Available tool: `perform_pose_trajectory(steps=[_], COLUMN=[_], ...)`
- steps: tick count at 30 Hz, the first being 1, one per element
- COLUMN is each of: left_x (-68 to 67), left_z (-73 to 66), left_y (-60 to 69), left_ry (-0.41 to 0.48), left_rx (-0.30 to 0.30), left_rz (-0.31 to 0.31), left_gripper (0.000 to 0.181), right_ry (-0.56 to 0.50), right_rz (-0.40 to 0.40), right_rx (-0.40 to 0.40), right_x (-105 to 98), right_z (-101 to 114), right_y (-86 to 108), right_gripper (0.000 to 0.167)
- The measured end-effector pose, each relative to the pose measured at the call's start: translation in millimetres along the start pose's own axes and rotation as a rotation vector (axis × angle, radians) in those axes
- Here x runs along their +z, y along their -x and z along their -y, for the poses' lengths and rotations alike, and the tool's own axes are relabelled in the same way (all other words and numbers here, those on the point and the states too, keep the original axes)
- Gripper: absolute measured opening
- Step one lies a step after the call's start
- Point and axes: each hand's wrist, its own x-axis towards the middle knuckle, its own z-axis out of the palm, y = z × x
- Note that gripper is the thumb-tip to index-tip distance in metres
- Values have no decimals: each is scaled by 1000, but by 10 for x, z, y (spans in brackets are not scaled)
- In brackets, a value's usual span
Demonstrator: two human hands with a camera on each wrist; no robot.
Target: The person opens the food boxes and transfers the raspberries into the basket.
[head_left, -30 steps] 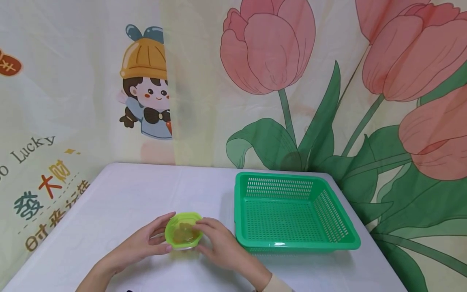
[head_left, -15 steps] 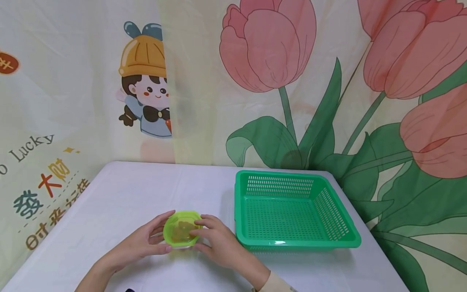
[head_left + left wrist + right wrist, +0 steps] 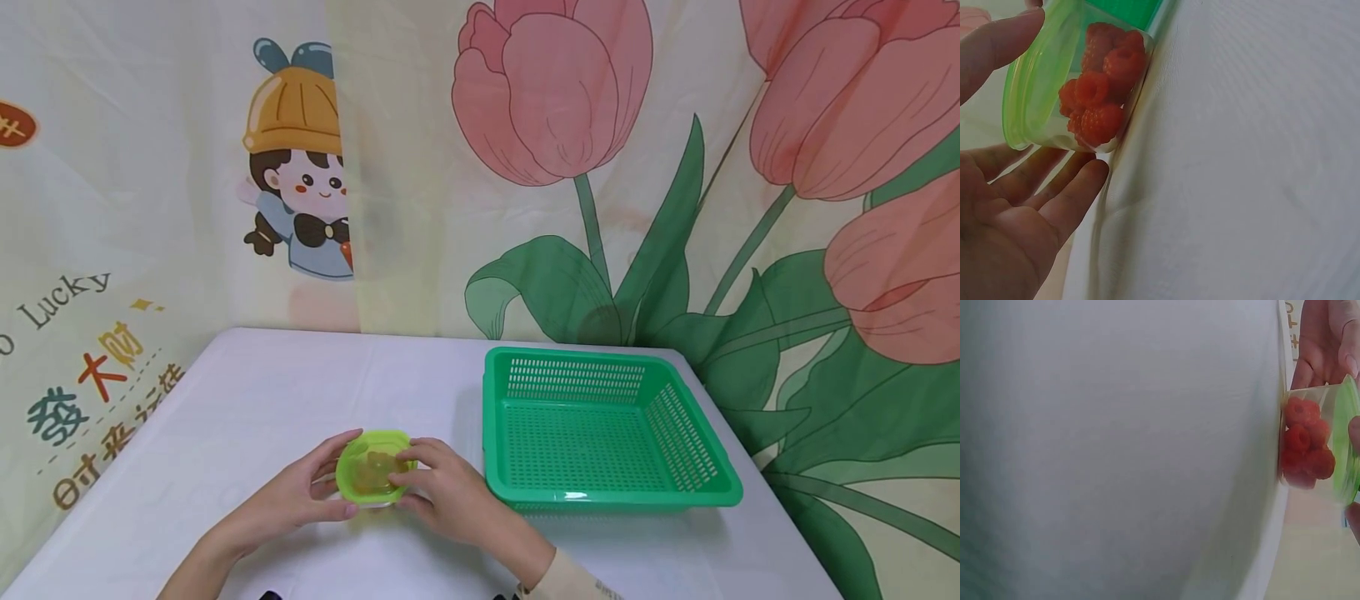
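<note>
A small clear food container [image 3: 1079, 69] with a translucent yellow-green lid [image 3: 375, 468] stands upright on the white-covered table. Red raspberries [image 3: 1107, 84] show through its wall in both wrist views. From the left, my left hand [image 3: 315, 487] holds the container, its thumb at the lid's near edge and its fingers round the far side. My right hand [image 3: 453, 496] grips the lid's right side, with fingertips on top and the thumb at the near rim. In the right wrist view only the right fingertips [image 3: 1355, 434] show, beside the lid.
A green perforated plastic basket [image 3: 611, 501] sits to the right of the hands on the white tablecloth [image 3: 300, 383]. Behind the table hangs a printed curtain with tulips and a cartoon figure. Small dark objects peek in at the bottom edge of the head view.
My right fingertips have slid slightly further in over the lid. The left hand and container keep almost the same place, and the head view has tilted slightly down.
</note>
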Motion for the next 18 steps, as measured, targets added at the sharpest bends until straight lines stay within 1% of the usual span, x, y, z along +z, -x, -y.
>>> perform_pose_trajectory(steps=[5, 9, 18], left_x=[5, 8, 24], left_z=[15, 14, 16], left_y=[-8, -13, -38], left_ry=[6, 16, 42], left_rx=[-5, -19, -19], left_rz=[5, 8, 4], left_gripper=[96, 96, 99], right_ry=[4, 39, 110], right_rz=[10, 17, 26], right_rx=[-14, -29, -65], right_x=[-6, -5, -11], right_z=[-7, -15, -5], right_y=[-6, -9, -20], right_gripper=[30, 29, 26])
